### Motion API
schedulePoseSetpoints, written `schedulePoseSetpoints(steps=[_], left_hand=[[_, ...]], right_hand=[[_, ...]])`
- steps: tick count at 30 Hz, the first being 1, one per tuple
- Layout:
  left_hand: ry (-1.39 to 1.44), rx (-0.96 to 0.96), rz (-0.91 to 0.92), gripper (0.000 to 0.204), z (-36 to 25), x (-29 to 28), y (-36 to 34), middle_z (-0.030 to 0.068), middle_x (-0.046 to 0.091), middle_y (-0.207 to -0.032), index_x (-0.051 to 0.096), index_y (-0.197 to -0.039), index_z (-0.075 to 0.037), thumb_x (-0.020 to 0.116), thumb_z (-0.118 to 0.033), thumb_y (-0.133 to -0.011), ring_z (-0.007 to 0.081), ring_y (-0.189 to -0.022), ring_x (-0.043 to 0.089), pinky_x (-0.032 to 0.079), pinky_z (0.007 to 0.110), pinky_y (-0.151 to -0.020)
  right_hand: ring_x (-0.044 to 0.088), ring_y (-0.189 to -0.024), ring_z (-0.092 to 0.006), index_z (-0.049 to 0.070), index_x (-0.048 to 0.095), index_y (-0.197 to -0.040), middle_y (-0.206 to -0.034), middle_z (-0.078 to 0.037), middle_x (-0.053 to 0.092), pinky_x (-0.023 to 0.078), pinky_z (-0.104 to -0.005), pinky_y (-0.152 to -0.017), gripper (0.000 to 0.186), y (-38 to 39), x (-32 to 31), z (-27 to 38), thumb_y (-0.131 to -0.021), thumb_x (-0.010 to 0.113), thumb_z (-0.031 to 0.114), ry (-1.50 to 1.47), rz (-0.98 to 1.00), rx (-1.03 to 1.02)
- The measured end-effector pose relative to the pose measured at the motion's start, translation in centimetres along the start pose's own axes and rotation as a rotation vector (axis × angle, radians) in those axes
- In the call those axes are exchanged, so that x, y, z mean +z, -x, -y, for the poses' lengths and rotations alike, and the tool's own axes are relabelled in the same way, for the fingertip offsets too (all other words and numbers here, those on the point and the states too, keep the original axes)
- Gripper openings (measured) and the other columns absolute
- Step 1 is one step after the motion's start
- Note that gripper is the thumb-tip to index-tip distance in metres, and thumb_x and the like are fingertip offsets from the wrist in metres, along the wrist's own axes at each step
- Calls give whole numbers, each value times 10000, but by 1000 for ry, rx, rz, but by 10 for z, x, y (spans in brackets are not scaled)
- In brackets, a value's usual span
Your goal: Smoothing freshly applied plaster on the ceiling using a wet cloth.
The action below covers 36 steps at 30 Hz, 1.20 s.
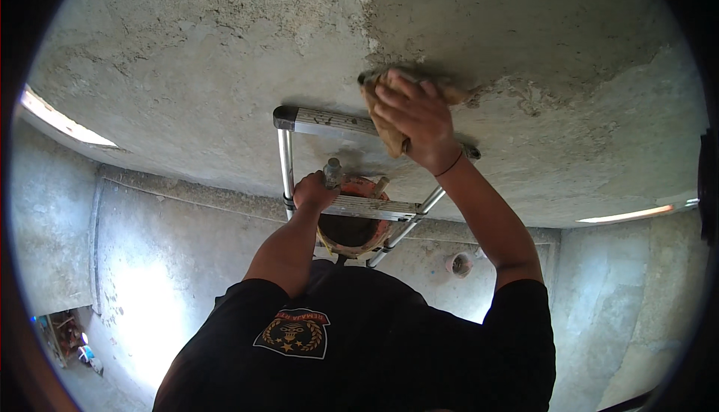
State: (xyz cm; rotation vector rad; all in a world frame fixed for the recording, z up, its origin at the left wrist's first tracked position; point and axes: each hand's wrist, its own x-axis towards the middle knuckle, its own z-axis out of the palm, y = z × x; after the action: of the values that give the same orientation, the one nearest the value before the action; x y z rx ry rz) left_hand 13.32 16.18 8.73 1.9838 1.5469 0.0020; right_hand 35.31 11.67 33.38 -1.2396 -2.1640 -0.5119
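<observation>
My right hand point(418, 116) presses a creased tan-brown piece point(383, 123), which looks like a cloth or heavy paper, flat against the rough cement wall point(247, 75). Around it the plaster is darker and looks damp. Lower and to the left, my left hand point(314, 192) is closed around the left end of a rung of the aluminium ladder point(374, 207). A grey cylindrical thing point(332, 172) stands up right beside its fingers; whether they touch it is unclear. Behind the rung hangs or rests a reddish bucket point(380, 234) with grey mix inside.
The ladder's top bar point(329, 121) lies close to the wall, under my right hand. From the bucket a light-coloured handle point(380, 186) sticks out. Far below, a small round container point(459, 264) stands on the floor. Assorted items point(71, 337) lie at the lower left.
</observation>
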Motion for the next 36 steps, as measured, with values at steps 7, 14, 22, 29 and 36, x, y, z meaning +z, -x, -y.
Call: schedulePoseSetpoints(steps=[7,14,22,29,36], left_hand=[[2,-32,-25,542,2,-6,5,150,729,-1091,699,-1112,-127,700,-539,-759,318,-1050,700,558,447,-922],[20,-50,4,556,-2,-10,7,122,720,-1133,695,-1130,-142,716,-545,-748,305,-1103,679,546,439,-951],[64,-40,8,547,-1,-15,10,114,714,-1150,692,-1132,-145,733,-511,-729,303,-1100,677,545,436,-946],[83,-49,-3,557,-1,-14,10,122,716,-1140,695,-1132,-153,729,-529,-722,315,-1097,678,545,450,-947],[108,-26,-13,550,-5,-14,13,115,712,-1145,688,-1124,-135,718,-531,-743,307,-1107,673,543,450,-951]], right_hand=[[531,-1345,-343,123,760,-1023,-1244,-66,703,292,-521,-1190,229,-15,-47,17,-795,744,117,-153,-464,-31],[534,-1340,-316,97,766,-1007,-1239,-56,705,312,-532,-1158,215,-58,-27,4,-799,713,104,236,-225,-25],[535,-1343,-295,111,765,-1006,-1228,-55,709,296,-500,-1184,220,-19,-31,31,-802,689,72,31,170,-23],[472,-1402,-309,174,782,-1058,-1266,-7,706,250,-566,-1188,230,-88,-102,12,-836,721,167,354,-538,-30],[488,-1387,-283,130,782,-988,-1255,-25,698,285,-551,-1166,216,-68,-33,13,-789,705,94,228,66,-113]])
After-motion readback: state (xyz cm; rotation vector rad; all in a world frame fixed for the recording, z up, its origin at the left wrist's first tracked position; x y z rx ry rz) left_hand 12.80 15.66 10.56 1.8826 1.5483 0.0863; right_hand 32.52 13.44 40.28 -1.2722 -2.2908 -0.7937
